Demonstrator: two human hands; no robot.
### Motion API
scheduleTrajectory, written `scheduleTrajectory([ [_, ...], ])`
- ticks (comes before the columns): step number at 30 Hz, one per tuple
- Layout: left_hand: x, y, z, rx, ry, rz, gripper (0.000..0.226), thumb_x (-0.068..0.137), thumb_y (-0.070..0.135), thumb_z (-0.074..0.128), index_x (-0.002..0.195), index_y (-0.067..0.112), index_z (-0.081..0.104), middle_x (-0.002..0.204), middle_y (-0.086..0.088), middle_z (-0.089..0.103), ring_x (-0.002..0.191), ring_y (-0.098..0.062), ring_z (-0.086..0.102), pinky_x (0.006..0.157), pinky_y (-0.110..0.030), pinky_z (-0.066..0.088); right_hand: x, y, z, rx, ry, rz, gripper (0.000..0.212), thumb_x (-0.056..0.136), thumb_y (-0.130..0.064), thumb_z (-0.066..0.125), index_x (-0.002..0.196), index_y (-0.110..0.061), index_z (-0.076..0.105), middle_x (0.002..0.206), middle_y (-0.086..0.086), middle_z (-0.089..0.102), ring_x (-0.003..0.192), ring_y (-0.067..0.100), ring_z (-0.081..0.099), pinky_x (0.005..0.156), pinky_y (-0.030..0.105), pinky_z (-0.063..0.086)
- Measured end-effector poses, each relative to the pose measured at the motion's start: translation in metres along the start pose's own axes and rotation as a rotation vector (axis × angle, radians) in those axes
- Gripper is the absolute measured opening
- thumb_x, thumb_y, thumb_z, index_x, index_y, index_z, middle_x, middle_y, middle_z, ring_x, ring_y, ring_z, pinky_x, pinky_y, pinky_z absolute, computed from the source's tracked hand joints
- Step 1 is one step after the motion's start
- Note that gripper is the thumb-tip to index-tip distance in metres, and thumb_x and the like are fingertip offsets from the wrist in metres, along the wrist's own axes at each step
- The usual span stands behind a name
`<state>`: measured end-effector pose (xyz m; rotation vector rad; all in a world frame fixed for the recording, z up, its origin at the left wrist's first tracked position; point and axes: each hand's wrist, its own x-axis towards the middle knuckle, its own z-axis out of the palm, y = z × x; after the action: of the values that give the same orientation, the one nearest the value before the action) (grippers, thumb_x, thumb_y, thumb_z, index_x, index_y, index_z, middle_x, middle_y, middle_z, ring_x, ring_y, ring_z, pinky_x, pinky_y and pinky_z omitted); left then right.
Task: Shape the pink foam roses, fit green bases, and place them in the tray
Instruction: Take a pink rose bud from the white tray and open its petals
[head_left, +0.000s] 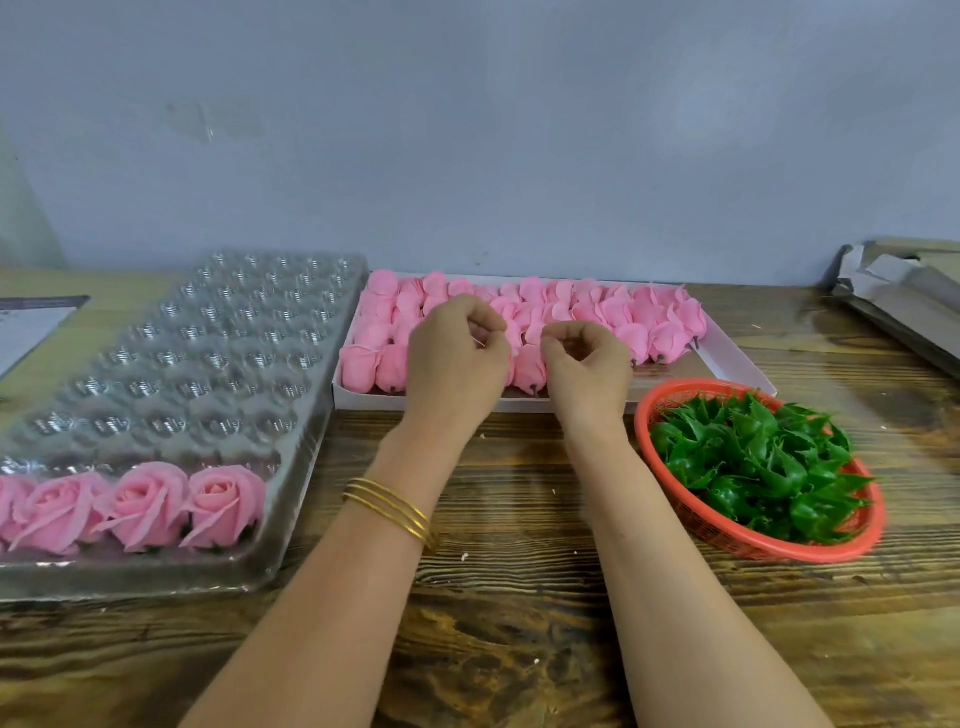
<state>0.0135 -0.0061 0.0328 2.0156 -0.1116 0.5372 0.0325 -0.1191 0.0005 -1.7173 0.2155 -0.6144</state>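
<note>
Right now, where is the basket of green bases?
Head view: the red basket of green bases sits at the right of the wooden table, in front of the white box of pink roses, beside the right hand.

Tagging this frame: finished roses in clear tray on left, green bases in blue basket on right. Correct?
No: the head view shows the basket is red, not blue. The finished roses in the clear tray, green bases at right: correct.

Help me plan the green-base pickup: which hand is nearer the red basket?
Right. The right hand is just up-left of the red basket, over the near edge of the white box; the left hand is farther left, beyond it.
</note>
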Motion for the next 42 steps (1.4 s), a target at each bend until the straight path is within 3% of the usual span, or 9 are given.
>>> scheduleTrajectory([
  [4, -0.001, -0.016, 0.018, -0.047, -0.001, -0.017, 0.022, 0.087, 0.002, 0.061, 0.081, 0.022, 0.059, 0.074, 0.013, 0.056, 0.066, -0.001, 0.052, 0.061, -0.002, 0.039, 0.004, 0.003, -0.002, -0.048, 0.019, -0.008, 0.028, 0.087, -0.002, 0.057, 0.077, -0.028, 0.062, 0.079, -0.007, 0.065, 0.075, 0.006, 0.059, 0.071, 0.018, 0.049],
  [8, -0.006, -0.03, 0.024, -0.081, 0.018, 0.009, 0.024, 0.087, 0.001, 0.063, 0.08, 0.023, 0.059, 0.072, 0.013, 0.057, 0.065, 0.007, 0.054, 0.063, -0.003, 0.041, 0.006, 0.005, -0.004, -0.092, 0.021, -0.018, 0.021, 0.089, 0.0, 0.054, 0.089, -0.018, 0.065, 0.08, -0.011, 0.061, 0.074, -0.002, 0.055, 0.062, 0.001, 0.041],
  [11, -0.009, -0.039, 0.028, -0.068, 0.05, 0.022, 0.019, 0.087, -0.002, 0.061, 0.084, 0.017, 0.061, 0.073, 0.009, 0.057, 0.065, 0.0, 0.052, 0.064, -0.005, 0.042, 0.007, 0.007, -0.006, -0.154, 0.03, -0.031, 0.02, 0.09, -0.001, 0.054, 0.097, -0.016, 0.064, 0.083, -0.014, 0.06, 0.077, -0.002, 0.054, 0.062, -0.003, 0.037],
  [13, -0.01, -0.043, 0.029, -0.054, 0.066, 0.048, 0.02, 0.086, -0.004, 0.06, 0.083, 0.016, 0.061, 0.074, 0.007, 0.057, 0.066, -0.002, 0.051, 0.064, -0.006, 0.041, 0.006, 0.007, -0.007, -0.208, 0.018, -0.04, 0.024, 0.09, -0.001, 0.053, 0.108, -0.013, 0.063, 0.096, -0.006, 0.063, 0.089, 0.007, 0.057, 0.073, 0.001, 0.039],
  [16, -0.011, -0.046, 0.029, -0.032, 0.076, 0.076, 0.02, 0.087, -0.004, 0.06, 0.084, 0.017, 0.06, 0.077, 0.007, 0.056, 0.068, -0.003, 0.051, 0.064, -0.007, 0.041, 0.007, 0.006, -0.007, -0.31, 0.012, -0.066, 0.034, 0.091, 0.001, 0.05, 0.124, -0.008, 0.056, 0.123, 0.008, 0.059, 0.116, 0.021, 0.053, 0.1, 0.031, 0.044],
  [18, -0.012, -0.048, 0.028, -0.013, 0.072, 0.071, 0.02, 0.088, -0.002, 0.06, 0.085, 0.017, 0.059, 0.078, 0.009, 0.055, 0.069, -0.003, 0.051, 0.065, -0.006, 0.042, 0.007, 0.005, -0.007, -0.369, 0.019, -0.08, 0.041, 0.09, 0.004, 0.048, 0.13, -0.006, 0.051, 0.129, 0.015, 0.054, 0.123, 0.029, 0.048, 0.104, 0.039, 0.04],
  [27, -0.013, -0.051, 0.026, -0.002, 0.048, 0.054, 0.016, 0.087, -0.002, 0.062, 0.087, 0.014, 0.064, 0.081, 0.005, 0.059, 0.07, -0.001, 0.052, 0.065, -0.003, 0.041, 0.01, -0.002, -0.008, -0.641, -0.033, 0.195, 0.063, 0.093, -0.006, 0.05, 0.148, 0.0, 0.019, 0.144, 0.031, 0.031, 0.132, 0.044, 0.033, 0.109, 0.045, 0.029],
  [31, -0.014, -0.051, 0.026, -0.013, 0.05, 0.048, 0.017, 0.087, -0.002, 0.062, 0.086, 0.015, 0.064, 0.081, 0.005, 0.059, 0.069, -0.002, 0.052, 0.066, -0.004, 0.042, 0.01, -0.006, -0.01, -0.7, -0.054, 0.229, 0.066, 0.093, -0.011, 0.056, 0.149, 0.002, 0.023, 0.149, 0.032, 0.025, 0.135, 0.046, 0.029, 0.109, 0.046, 0.029],
  [42, -0.014, -0.054, 0.026, -0.025, 0.042, 0.03, 0.017, 0.085, -0.002, 0.063, 0.082, 0.014, 0.066, 0.074, 0.008, 0.059, 0.067, -0.002, 0.053, 0.065, -0.004, 0.043, 0.012, -0.009, -0.01, -0.673, -0.08, 0.294, 0.054, 0.092, -0.007, 0.055, 0.141, 0.003, 0.036, 0.142, 0.025, 0.041, 0.129, 0.039, 0.043, 0.107, 0.044, 0.038],
])
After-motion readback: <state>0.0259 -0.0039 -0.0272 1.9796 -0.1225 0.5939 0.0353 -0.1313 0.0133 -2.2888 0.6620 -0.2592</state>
